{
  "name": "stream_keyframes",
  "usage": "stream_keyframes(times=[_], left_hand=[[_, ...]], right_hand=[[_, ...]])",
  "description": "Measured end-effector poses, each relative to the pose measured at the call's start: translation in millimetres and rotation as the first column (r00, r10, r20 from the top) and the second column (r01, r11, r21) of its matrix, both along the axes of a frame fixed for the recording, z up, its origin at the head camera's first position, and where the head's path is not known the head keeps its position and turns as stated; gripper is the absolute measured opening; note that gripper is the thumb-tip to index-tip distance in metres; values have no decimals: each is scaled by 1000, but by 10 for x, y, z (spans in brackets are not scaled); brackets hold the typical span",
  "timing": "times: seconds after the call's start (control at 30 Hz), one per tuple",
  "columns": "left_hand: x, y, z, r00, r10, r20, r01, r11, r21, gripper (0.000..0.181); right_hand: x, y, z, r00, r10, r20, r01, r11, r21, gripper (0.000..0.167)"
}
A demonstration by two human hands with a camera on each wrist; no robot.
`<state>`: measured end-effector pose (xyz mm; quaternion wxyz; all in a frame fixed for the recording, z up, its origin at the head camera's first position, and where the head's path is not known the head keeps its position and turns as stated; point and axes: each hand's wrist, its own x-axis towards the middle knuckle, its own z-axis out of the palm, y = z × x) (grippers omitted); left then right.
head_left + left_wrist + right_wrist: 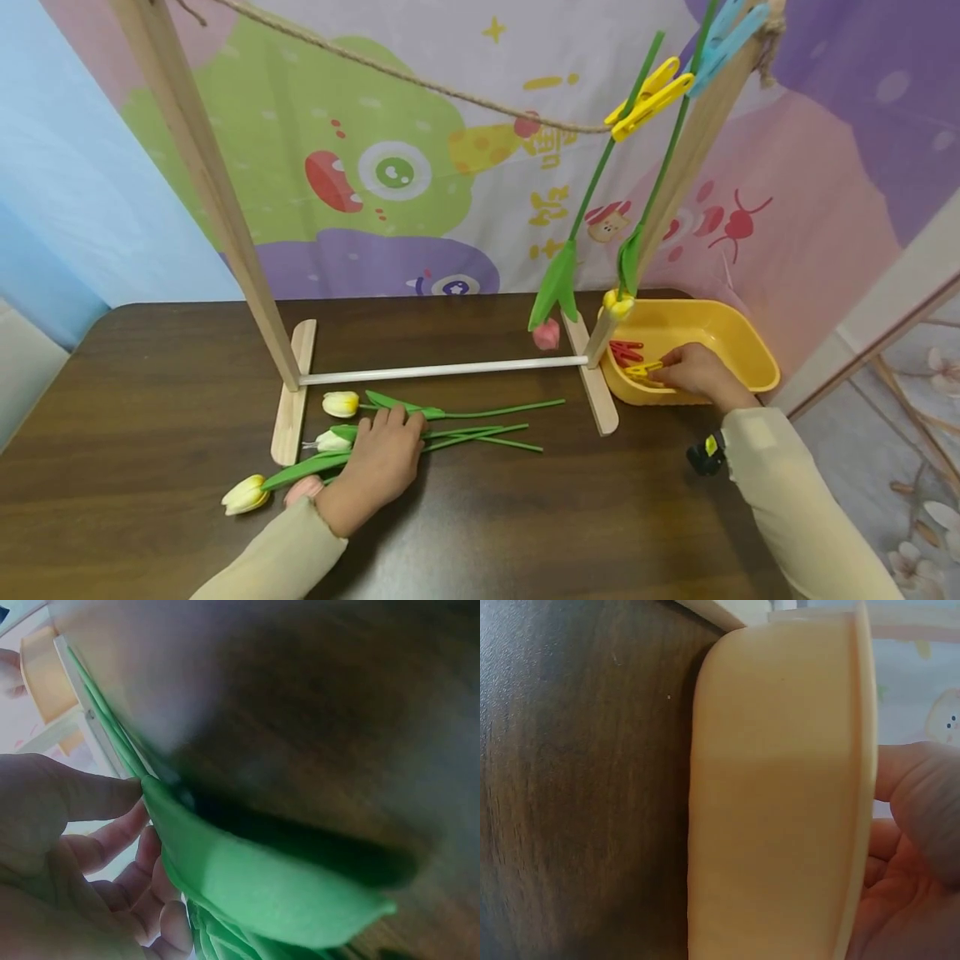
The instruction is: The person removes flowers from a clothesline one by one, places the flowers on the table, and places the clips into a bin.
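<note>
On the table lie several artificial tulips, among them a yellow-white tulip (pixel 246 495) and a pink one (pixel 303 490). My left hand (pixel 386 458) is over their stems; in the left wrist view its thumb and fingers pinch a tulip by the green stem beside its leaf (pixel 255 881). Inside the yellow basin (pixel 693 321), my right hand (pixel 697 371) holds a yellow clothespin (pixel 643 372) at its fingertips. Red clothespins (pixel 626 350) lie beside it. The basin wall (pixel 780 787) hides the right fingertips in the right wrist view.
A wooden frame (pixel 217 200) with a white crossbar (pixel 442 370) stands behind the tulips. From its rope (pixel 420 81) hang two tulips upside down, held by a yellow clothespin (pixel 648 100) and a blue clothespin (pixel 723 46). A cartoon cloth (pixel 450 192) covers the back.
</note>
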<state>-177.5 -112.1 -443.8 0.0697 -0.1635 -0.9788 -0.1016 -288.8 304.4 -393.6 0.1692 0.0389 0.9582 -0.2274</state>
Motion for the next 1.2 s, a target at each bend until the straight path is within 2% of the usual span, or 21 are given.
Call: stream_keyframes(times=[0.2,0.4,0.63,0.77,0.93,1.03,1.2], left_hand=[[-18,2,18,1000,4,-7,-4,1000,-8,10],[-23,-1,43,1000,8,-8,-8,1000,-6,10],[-18,3,81,1000,11,4,-11,1000,-12,9],[-9,1,99,1000,17,3,-17,1000,-9,9],[5,-15,100,1000,18,-17,-18,1000,7,10],[12,-32,108,1000,15,-25,-15,1000,21,10],[11,-44,165,999,3,-41,-1,999,34,9]], right_hand=[[-17,-1,-36,999,41,-19,-40,998,54,54],[-23,-22,-38,999,53,-3,-53,994,95,50],[-16,-21,-15,998,49,32,-52,994,97,50],[0,-29,-5,999,46,20,-48,996,82,52],[35,-46,21,997,63,-41,-60,995,75,50],[59,-58,59,990,82,-116,-73,994,77,48],[140,-106,211,973,74,-218,-64,997,53,48]])
